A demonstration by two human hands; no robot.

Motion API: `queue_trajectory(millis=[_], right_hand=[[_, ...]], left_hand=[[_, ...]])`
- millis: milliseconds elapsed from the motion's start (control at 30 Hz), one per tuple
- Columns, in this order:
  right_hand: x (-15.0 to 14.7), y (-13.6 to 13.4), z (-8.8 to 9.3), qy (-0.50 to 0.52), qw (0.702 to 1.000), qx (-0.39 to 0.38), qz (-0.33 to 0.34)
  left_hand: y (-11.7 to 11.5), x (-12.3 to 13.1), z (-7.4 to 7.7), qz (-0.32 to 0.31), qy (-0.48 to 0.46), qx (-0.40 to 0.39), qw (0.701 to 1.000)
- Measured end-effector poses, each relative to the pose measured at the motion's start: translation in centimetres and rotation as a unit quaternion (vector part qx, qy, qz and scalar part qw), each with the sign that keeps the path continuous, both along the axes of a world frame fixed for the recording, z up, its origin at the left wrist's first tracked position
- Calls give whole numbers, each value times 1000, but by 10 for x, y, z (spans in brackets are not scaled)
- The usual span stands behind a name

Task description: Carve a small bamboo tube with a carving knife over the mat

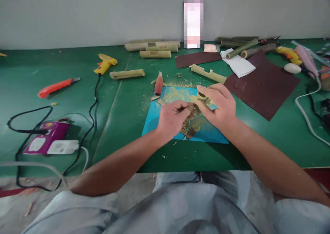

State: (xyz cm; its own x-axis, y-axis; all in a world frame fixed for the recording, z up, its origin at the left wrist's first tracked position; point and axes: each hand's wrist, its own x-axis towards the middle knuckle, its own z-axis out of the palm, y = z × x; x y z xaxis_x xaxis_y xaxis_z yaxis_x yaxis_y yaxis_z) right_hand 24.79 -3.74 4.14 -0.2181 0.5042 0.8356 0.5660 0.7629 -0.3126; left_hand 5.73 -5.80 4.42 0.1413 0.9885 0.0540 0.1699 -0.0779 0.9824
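Note:
Between the thumb and fingers of my right hand [223,103] is a short piece of bamboo tube [202,96], its hollow end showing. My left hand [173,119] is closed in a pinch right beside it, fingertips nearly meeting the right ones; what it pinches is too small and hidden to name. Both hands are above a blue sheet [152,121] strewn with pale shavings and dust. Just beyond the left hand, a short knife with a red wooden handle [158,86] lies at the sheet's far edge. A notched bamboo piece [208,74] rests behind the right hand.
Several bamboo tubes [154,54] lie toward the wall, near an upright phone [193,24]. Left are a yellow glue gun [105,64], an orange-red cutter [57,87] and a purple power strip [47,137] with trailing cables. Dark brown sheet [268,89] and white paper [239,65] lie right.

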Motion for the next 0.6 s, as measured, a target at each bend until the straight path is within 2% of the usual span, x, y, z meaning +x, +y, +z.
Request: queue_trajectory(millis=[133,300,467,600], right_hand=[[-1,0,0,0,1000,1,0],[-3,0,2,6,1000,24,-2],[-3,1,3,4,1000,16,-8],[-4,2,2,7,1000,16,-17]], left_hand=[[1,-1,-1,-17,12,-15,1000],[-2,-2,-2,9,2,9,1000],[0,-3,-5,-6,42,6,999],[0,-2,-5,18,17,23,999]])
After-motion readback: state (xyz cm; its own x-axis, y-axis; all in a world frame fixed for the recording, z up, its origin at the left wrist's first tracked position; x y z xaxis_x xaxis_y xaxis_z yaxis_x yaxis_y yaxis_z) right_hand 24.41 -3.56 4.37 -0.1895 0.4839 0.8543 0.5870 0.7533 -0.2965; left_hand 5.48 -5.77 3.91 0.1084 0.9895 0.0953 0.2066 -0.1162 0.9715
